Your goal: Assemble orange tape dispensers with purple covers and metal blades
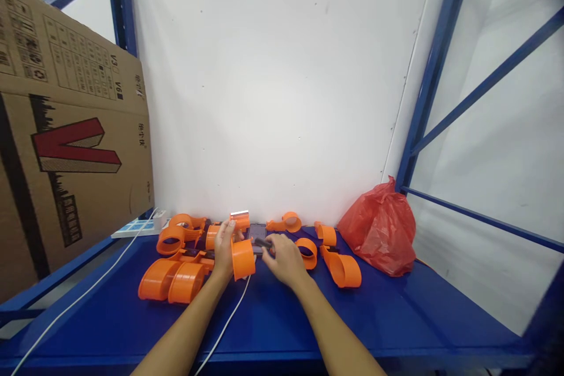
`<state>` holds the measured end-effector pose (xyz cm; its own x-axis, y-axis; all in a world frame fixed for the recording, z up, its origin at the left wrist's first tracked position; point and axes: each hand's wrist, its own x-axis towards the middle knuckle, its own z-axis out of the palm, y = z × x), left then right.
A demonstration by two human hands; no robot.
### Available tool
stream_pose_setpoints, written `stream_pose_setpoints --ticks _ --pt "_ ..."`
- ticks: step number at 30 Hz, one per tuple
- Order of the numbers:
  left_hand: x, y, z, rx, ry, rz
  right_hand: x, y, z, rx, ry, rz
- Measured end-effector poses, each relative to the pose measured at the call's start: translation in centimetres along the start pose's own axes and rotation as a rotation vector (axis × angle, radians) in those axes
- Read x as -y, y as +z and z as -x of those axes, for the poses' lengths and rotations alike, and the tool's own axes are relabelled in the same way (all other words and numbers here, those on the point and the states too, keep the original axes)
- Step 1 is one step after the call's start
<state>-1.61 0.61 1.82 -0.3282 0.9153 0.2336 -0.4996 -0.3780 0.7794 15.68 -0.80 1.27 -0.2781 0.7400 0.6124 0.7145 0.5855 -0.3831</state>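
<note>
My left hand is wrapped round an orange plastic tape dispenser, held just above the blue shelf. My right hand is closed in a pinch on a small dark part right beside that dispenser. Several more orange tape dispensers lie around both hands: a pile on the left, one at the back and others to the right. A dark flat item lies behind the hands, partly hidden.
A red plastic bag sits at the right against the white wall. A large cardboard box stands at the left. A white power strip lies by the box, and a white cable runs toward me. Blue rack posts frame both sides.
</note>
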Motion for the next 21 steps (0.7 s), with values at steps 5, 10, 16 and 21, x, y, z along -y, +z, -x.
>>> stream_pose_setpoints --ticks 5,10,16,21 --pt "1.8 0.5 0.5 0.153 0.089 -0.368 -1.3 -0.6 -0.6 -0.311 0.075 -0.222" --pt "2.7 0.5 0.9 0.343 0.111 -0.489 -1.0 -0.3 -0.5 -0.261 -0.051 -0.151" --pt "2.3 0.4 1.2 0.398 0.126 -0.519 -1.3 -0.2 -0.3 -0.226 -0.15 -0.117" --pt "2.2 0.5 1.3 0.438 0.127 -0.51 -1.4 -0.2 -0.2 -0.239 -0.155 -0.142"
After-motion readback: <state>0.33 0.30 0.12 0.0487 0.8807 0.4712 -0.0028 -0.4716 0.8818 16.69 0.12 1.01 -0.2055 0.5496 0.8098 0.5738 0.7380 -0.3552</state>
